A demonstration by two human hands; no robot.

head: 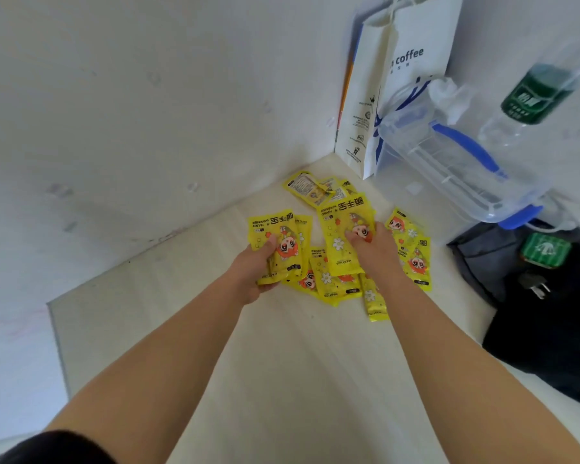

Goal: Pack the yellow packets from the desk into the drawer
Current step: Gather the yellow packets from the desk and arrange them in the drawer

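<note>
Several yellow hand-warmer packets (329, 192) lie scattered on the pale desk (282, 363) near its far corner. My left hand (253, 267) grips a small stack of yellow packets (275, 244), thumb on top, lifted slightly over the pile. My right hand (377, 247) pinches another yellow packet (344, 229) at its middle, with more packets (412, 256) lying under and to the right of it. No drawer is in view.
A white paper coffee bag (402, 78) stands in the corner. A clear plastic box with blue handles (456, 165) and a green-labelled water bottle (536, 92) are at the right. A dark bag (543, 329) with a green tin (546, 251) lies on the desk's right side.
</note>
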